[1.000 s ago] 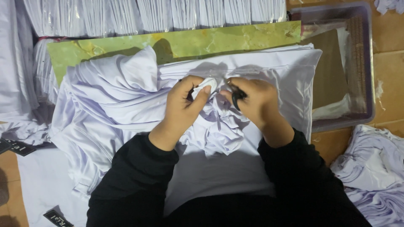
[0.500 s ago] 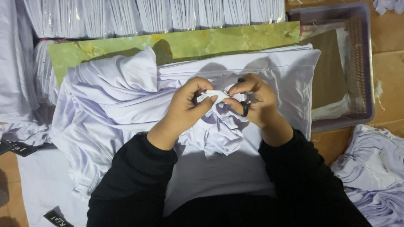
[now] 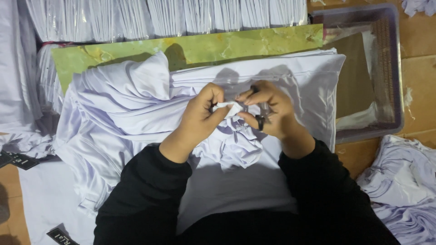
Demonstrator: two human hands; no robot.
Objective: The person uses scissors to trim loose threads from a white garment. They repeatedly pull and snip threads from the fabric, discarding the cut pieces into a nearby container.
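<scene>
A pale lilac-white garment (image 3: pixel 136 109) lies bunched in front of me, on a stack of flat folded ones. My left hand (image 3: pixel 200 115) and my right hand (image 3: pixel 268 111) are raised a little above it, close together. Both pinch a small white strip of fabric (image 3: pixel 226 105) that belongs to the garment, stretched between thumbs and fingers. A small dark object (image 3: pixel 260 122) sits against my right palm; what it is I cannot tell. Both sleeves are black.
A green marbled board (image 3: pixel 195 47) lies under the pile's far edge. Packed white garments in plastic (image 3: pixel 181 16) line the back. A lilac plastic basket (image 3: pixel 390 72) stands at the right. More crumpled cloth (image 3: pixel 404 181) lies at the lower right, black tags (image 3: pixel 18 159) at left.
Both hands lifted slightly off the bunched cloth and drew the small white strip out between them. The garment pile has stayed in place.
</scene>
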